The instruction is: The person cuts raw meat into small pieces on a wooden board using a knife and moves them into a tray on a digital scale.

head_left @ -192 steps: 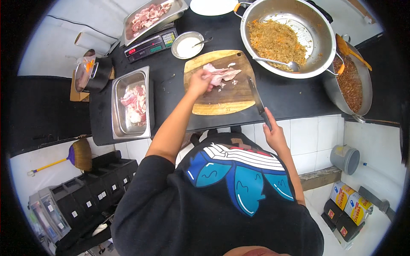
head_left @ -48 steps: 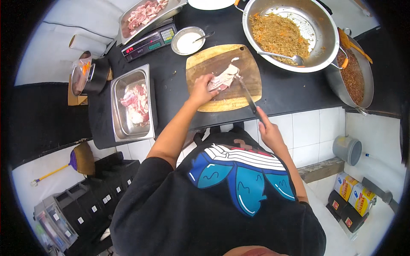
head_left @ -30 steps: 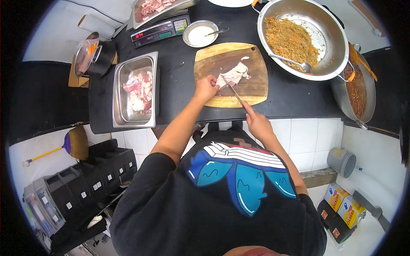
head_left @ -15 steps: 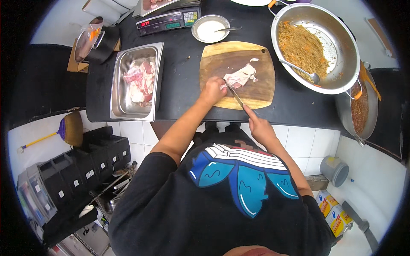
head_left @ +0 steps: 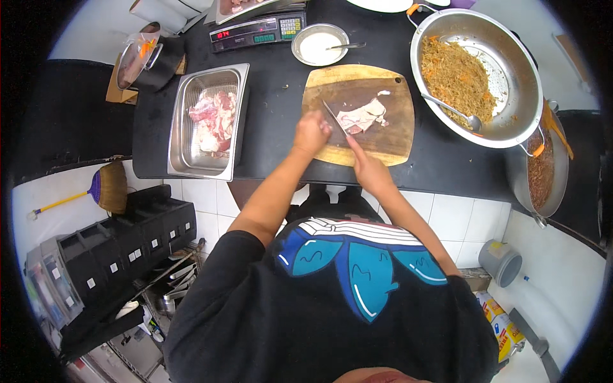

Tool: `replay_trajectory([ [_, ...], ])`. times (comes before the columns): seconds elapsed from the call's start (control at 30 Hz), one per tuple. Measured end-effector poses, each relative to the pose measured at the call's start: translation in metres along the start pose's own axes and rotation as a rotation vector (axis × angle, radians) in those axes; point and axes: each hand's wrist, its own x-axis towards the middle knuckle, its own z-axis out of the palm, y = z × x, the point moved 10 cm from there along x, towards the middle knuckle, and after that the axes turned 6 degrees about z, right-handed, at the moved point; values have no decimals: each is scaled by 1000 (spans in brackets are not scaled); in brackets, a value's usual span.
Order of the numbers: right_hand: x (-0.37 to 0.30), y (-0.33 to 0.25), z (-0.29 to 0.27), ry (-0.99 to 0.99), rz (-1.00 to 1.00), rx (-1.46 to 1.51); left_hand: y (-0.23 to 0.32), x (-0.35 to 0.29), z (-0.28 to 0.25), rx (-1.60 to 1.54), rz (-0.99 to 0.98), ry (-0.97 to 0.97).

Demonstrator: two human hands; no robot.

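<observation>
My right hand (head_left: pixel 372 172) grips a knife (head_left: pixel 334 119) by its handle, the index finger stretched along it. The blade slants up and left over the wooden cutting board (head_left: pixel 402 134), just left of a pale piece of raw meat with skin (head_left: pixel 363 117). At the board's left edge my left hand (head_left: pixel 311 133) is closed and a little blurred; what its fingers hold, if anything, is hidden. It is apart from the meat piece. Small pale scraps lie on the board. Left of it, more raw meat (head_left: pixel 214 121) sits in a perforated steel pan (head_left: pixel 181 163).
A bowl of white contents with a spoon (head_left: pixel 319 48) stands behind the board, next to a digital scale (head_left: pixel 258 33). To the right are a large steel basin (head_left: pixel 511 127) of shredded food and a pan of brown food (head_left: pixel 541 166). A dark pot (head_left: pixel 167 60) stands far left.
My left hand has drawn away from the meat piece toward the board's left edge, its fingers curled. The knife has come off the meat, its tip now farther up and left.
</observation>
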Motion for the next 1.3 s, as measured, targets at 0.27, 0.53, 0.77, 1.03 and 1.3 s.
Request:
replay_trajectory([
  [0.27, -66, 22, -40, 5, 118, 64, 15, 5, -28, 274, -133, -260],
  [0.53, -70, 13, -38, -3, 177, 111, 56, 36, 1, -179, 339, -56],
  [0.77, -78, 11, -38, -61, 174, 37, 48, 24, 21, -150, 225, -128],
  [1.03, -54, 9, -22, -1, 95, 76, 40, 14, 23, -177, 284, -29],
  [1.3, 15, -7, -9, 71, 27, 107, 38, 21, 23, -117, 222, -96],
])
